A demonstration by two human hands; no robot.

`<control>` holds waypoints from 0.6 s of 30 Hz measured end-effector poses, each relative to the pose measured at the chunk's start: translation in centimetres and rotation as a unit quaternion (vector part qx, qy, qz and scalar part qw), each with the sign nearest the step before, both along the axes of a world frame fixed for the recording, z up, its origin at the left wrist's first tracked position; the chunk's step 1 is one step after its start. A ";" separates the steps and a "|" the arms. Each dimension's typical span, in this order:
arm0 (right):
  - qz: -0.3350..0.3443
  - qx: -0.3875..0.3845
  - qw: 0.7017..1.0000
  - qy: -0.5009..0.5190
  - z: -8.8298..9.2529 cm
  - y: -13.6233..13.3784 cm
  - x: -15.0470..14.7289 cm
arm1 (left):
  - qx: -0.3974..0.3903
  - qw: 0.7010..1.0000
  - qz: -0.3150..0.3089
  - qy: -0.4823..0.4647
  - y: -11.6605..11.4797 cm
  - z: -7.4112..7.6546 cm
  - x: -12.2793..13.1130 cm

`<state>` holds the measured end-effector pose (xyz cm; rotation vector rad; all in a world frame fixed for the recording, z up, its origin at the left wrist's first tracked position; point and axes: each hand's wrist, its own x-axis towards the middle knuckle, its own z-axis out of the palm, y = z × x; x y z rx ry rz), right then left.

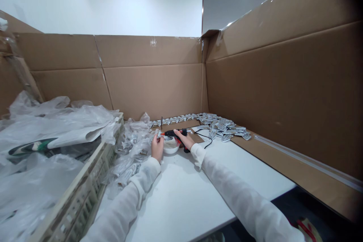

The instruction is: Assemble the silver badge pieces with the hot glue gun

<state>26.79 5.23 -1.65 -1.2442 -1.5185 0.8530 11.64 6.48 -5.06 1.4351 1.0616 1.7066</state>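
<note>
My right hand is wrapped round a black glue gun with an orange-red part near its nozzle, which points left. My left hand pinches a small whitish piece right at the nozzle tip. Beneath the gun sits a white bowl with something red at its edge. A black cord curves over the table to the right of the gun.
A plastic crate filled with clear plastic bags stands at the left. More bagged pieces lie beside it. Grey-white pieces are heaped at the back right of the white table. Cardboard walls enclose the back and right.
</note>
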 end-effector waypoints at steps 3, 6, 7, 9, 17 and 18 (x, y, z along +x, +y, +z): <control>0.003 -0.004 1.000 -0.006 0.0 0.1 0.0 | -0.002 1.000 -0.003 -0.003 0.0 0.0 0.0; 0.010 -0.010 1.000 -0.017 0.0 0.2 0.1 | -0.001 1.000 -0.002 -0.001 0.1 -0.1 0.0; 0.013 -0.009 1.000 -0.020 0.0 0.2 0.1 | 0.000 1.000 -0.001 0.000 0.1 -0.1 0.0; 0.024 -0.006 0.999 -0.024 0.0 0.2 0.1 | 0.002 1.000 0.000 0.000 0.1 -0.2 -0.1; 0.018 -0.007 1.000 -0.021 0.2 0.0 0.0 | -0.004 1.000 -0.001 -0.007 0.0 0.0 0.0; 0.021 -0.006 1.000 -0.019 0.2 0.0 0.0 | -0.005 1.000 -0.001 -0.008 0.0 0.0 0.0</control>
